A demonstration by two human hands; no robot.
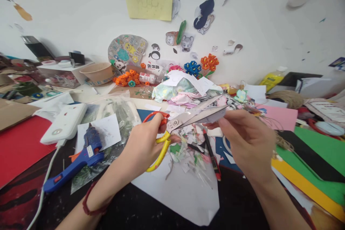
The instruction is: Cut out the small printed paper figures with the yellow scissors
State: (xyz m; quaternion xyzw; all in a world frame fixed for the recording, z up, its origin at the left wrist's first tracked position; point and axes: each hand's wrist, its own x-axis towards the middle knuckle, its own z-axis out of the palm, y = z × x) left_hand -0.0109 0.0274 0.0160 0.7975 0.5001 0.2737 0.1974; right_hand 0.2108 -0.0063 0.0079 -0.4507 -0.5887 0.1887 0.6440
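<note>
Dark red bracelet circles the left wrist near the camera. The left hand holds the scissors by their orange and yellow handles, blades slightly parted and pointing toward the right hand, which pinches a small paper piece at the blades. Below them, colored scraps lie on a white sheet on the black bench. A blue glue gun rests on the left.

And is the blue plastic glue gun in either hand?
No, the glue gun lies apart from both the left hand and the right hand.
</note>
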